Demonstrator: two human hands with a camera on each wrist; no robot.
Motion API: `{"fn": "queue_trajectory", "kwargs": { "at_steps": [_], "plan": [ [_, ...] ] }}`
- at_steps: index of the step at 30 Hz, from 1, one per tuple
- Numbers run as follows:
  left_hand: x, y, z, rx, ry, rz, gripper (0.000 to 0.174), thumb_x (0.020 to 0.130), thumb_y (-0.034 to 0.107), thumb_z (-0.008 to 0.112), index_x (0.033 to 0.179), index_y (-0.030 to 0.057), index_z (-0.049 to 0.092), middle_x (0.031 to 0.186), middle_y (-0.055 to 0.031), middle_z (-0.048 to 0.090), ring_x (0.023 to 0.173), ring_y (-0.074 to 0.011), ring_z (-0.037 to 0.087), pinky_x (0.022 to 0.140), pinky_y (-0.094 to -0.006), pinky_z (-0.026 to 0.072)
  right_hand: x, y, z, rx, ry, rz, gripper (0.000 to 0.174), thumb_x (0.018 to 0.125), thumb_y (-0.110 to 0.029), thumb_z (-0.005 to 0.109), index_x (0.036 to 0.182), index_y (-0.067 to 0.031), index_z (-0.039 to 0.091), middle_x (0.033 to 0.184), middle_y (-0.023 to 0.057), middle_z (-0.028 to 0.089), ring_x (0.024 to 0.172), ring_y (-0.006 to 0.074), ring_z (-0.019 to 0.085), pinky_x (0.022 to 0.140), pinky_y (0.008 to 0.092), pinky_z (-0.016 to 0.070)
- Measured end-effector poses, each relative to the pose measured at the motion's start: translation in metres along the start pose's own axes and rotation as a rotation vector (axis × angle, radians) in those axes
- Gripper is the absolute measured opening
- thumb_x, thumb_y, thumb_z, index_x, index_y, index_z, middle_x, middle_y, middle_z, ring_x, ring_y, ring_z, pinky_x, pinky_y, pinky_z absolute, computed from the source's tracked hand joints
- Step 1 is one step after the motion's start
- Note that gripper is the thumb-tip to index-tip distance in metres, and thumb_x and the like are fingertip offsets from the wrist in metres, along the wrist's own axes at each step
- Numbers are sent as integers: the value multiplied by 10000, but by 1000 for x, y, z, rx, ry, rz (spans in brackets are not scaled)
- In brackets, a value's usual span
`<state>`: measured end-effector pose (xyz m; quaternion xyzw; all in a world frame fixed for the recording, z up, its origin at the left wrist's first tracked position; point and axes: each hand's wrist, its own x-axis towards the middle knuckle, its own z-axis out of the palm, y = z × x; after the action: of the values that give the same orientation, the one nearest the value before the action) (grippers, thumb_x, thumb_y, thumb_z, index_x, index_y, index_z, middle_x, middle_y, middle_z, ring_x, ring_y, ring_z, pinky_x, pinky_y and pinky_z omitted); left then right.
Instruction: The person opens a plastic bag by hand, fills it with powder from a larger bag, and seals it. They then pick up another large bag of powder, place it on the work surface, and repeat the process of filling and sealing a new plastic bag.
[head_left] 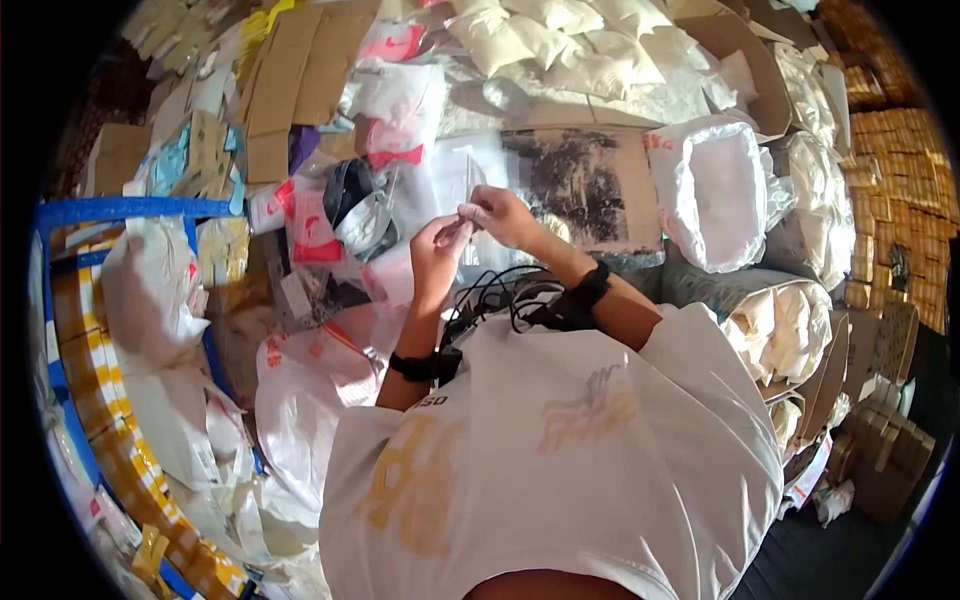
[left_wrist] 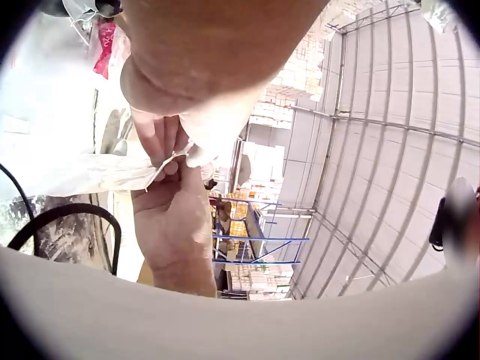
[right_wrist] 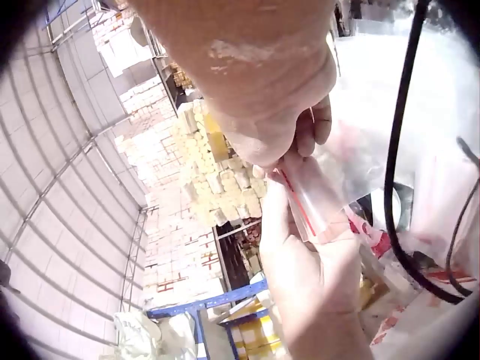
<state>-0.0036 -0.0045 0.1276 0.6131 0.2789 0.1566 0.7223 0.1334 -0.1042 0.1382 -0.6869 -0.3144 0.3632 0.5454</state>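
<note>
Both hands meet at the middle of the head view, fingertips nearly together. The left hand [head_left: 436,258] pinches one side of a small clear plastic bag [right_wrist: 313,196] with a red line along its edge. At the bag's upper edge, the right hand [head_left: 505,220] has thumb and fingers closed on the film. In the left wrist view the thin film [left_wrist: 112,174] stretches sideways from between the fingers. Part of the bag is hidden behind the fingers in every view.
A dusty cardboard sheet [head_left: 590,185] lies beyond the right hand, beside a white-lined open container [head_left: 725,195]. Filled pale bags [head_left: 560,40] are piled at the back. Left are red-and-white packets [head_left: 315,225], a black roll [head_left: 348,188] and a blue frame [head_left: 130,208]. Black cables [head_left: 490,300] lie near the wrists.
</note>
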Motion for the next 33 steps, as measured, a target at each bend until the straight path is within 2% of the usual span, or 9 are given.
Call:
{"fn": "queue_trajectory", "kwargs": {
  "at_steps": [1,4,8,15,21,24,33],
  "plan": [
    [-4,7,1,2,-2,4,230,914,57,663,1087,-89,624,1002,-125,693,883,-159,677,787,-262,536,2,6,1,-60,-14,14,283,963,-231,644,842,21,598,703,76,643,649,126,620,616,293,516],
    [-12,22,3,-27,-14,8,232,913,58,667,1097,-76,623,1016,-124,691,905,-162,677,803,-270,539,-3,3,7,228,-24,-2,247,973,-195,630,849,10,570,744,71,650,666,125,622,623,278,516],
    [-18,35,2,-144,-31,-46,202,933,91,649,1087,-38,637,1027,-100,690,939,-163,670,842,-294,529,-12,-12,4,338,-60,-28,227,982,-168,615,846,-5,535,753,69,646,688,122,625,627,265,513],
    [-29,48,1,-288,-82,-99,174,972,135,616,1082,4,645,1066,-77,677,1003,-173,654,910,-315,512,-24,-32,3,355,-37,-116,209,990,-146,598,851,-12,518,752,59,635,675,112,609,625,256,506],
    [-33,43,3,-340,-114,-55,200,980,139,603,1121,-1,628,1126,-89,659,1058,-168,625,959,-322,488,-29,-35,2,411,-37,-118,202,994,-130,587,848,-12,512,745,60,630,656,111,600,605,260,498],
    [-34,44,7,-337,-110,-38,204,969,100,607,1132,-22,618,1093,-107,679,1010,-180,653,936,-347,506,-32,-37,1,422,-45,-120,202,995,-127,585,850,-8,510,741,63,627,645,112,598,597,261,495],
    [-34,36,8,-370,-117,-36,251,976,94,587,1187,-42,589,1137,-130,664,1039,-198,647,970,-354,496,-32,-31,2,418,-9,-115,210,999,-135,581,847,-11,506,726,59,619,632,118,599,580,268,496]
  ]
}}
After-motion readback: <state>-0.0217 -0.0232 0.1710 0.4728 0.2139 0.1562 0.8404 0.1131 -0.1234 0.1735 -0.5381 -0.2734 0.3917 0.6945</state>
